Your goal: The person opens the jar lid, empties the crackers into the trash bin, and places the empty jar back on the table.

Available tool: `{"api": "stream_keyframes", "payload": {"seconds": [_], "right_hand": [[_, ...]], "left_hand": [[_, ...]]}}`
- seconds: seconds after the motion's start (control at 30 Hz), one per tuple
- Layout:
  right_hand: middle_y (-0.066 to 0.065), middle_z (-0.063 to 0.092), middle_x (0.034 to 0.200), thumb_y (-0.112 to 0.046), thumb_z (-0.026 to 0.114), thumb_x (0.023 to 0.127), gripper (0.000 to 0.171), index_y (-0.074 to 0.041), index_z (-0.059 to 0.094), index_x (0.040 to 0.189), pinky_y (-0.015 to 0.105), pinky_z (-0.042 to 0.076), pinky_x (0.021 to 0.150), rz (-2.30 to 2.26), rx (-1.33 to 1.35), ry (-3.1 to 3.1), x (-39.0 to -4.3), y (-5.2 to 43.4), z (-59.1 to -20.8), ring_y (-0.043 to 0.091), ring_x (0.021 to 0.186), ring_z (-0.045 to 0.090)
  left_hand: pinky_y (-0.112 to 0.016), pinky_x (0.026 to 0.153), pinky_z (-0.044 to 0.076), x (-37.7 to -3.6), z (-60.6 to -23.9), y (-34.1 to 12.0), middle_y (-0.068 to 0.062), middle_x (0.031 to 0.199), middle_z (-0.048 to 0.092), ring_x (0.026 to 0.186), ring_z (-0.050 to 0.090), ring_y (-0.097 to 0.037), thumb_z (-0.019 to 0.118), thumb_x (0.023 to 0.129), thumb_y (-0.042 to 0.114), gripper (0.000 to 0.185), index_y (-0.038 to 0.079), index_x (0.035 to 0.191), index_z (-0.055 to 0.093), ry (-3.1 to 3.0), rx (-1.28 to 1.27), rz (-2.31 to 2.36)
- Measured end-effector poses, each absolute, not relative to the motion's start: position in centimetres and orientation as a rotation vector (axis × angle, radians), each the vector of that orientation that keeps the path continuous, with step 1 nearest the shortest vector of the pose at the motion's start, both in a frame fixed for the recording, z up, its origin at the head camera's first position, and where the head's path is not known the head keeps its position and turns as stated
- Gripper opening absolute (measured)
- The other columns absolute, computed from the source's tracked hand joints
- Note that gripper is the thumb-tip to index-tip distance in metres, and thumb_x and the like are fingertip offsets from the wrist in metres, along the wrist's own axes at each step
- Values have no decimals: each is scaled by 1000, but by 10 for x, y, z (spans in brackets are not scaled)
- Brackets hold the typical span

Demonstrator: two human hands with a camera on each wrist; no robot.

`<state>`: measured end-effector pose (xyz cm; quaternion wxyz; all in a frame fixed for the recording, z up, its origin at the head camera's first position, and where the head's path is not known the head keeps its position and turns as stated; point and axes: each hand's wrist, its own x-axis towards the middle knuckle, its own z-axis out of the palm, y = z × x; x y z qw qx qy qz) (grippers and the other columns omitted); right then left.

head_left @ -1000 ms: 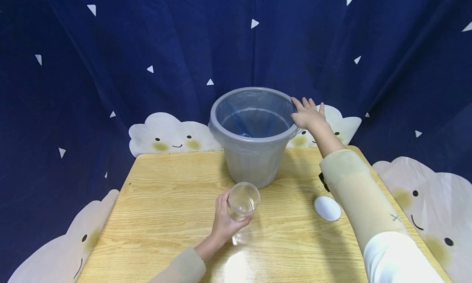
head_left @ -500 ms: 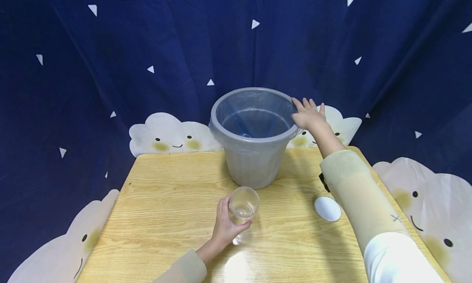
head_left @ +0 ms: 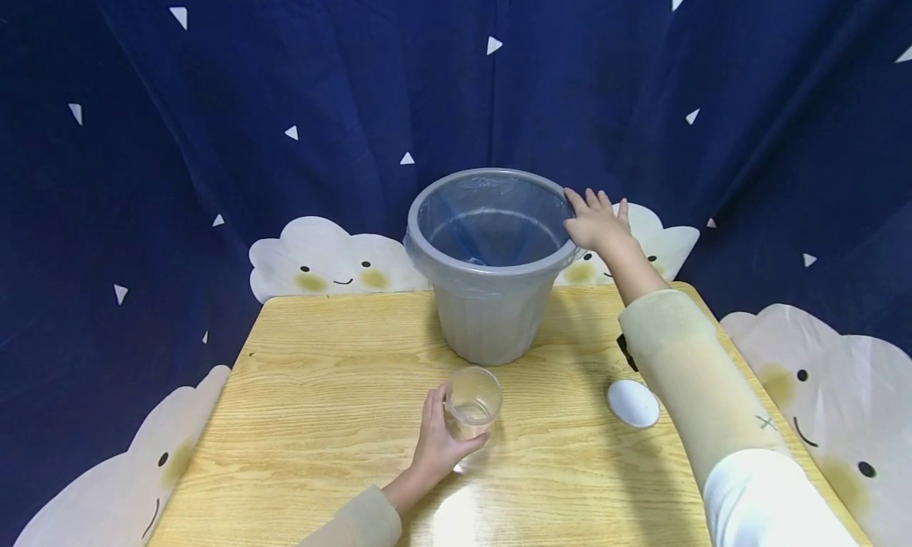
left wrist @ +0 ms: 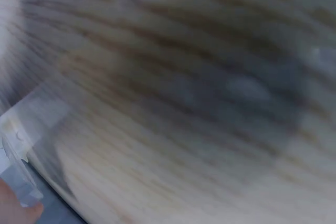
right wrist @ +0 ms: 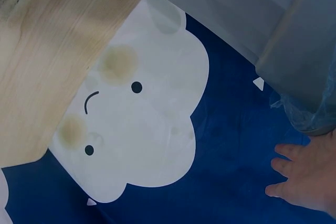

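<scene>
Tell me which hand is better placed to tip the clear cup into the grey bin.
Left. The left hand already grips the clear cup just in front of the grey bin; the right hand rests on the bin's rim, probably steadying it.

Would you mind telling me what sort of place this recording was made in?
Probably a staged recording corner, not a lived-in room: a navy curtain printed with triangles and smiling clouds encloses a small wooden table, which bears only a lined grey bin, a clear cup and a white lid.

tabletop (head_left: 321, 389): light wood | white lid (head_left: 632, 403): flat near tabletop's right edge | blue curtain (head_left: 214, 96): behind tabletop, cloud prints
</scene>
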<state>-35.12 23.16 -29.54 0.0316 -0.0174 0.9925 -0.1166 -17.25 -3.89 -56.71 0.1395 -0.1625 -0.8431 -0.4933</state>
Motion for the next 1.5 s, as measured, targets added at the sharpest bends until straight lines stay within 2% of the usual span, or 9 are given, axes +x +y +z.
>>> {"api": "stream_keyframes", "payload": {"seconds": [0.17,0.3,0.53,1.07,1.5], "right_hand": [[24,2,150,-24,29,93,61,-12,6,148,60,-12,104,-366,-53,3055,-352,232,-297,40,136,-6],[25,2,150,-24,28,93,61,-12,6,148,59,-13,103,-377,-55,3055,-352,233,-297,40,136,-6],[24,1,150,-23,27,92,61,-13,5,148,59,-14,103,-383,-56,3051,-352,232,-297,40,136,-7],[24,0,150,-24,27,93,60,-13,5,148,59,-14,103,-379,-54,3054,-352,232,-298,40,136,-6],[24,1,150,-24,27,93,60,-13,5,148,60,-13,103,-376,-52,3056,-352,232,-297,40,136,-6]], "left_hand": [[-47,89,43,-171,-570,-37,-16,117,43,106,42,-23,85,60,29,94,3,132,30,-2456,-461,-1433],[-44,86,46,-169,-569,-36,-16,117,42,103,41,-18,83,62,35,94,5,132,30,-2478,-447,-1444],[-50,88,43,-167,-571,-36,-17,119,40,107,42,-30,81,65,37,93,1,132,28,-2475,-491,-1503],[-52,89,41,-163,-576,-33,-17,120,40,108,42,-32,82,63,36,93,3,132,29,-2468,-464,-1554],[-48,94,42,-163,-578,-35,-17,121,39,112,43,-32,83,62,35,95,4,132,27,-2511,-462,-1593]]}}
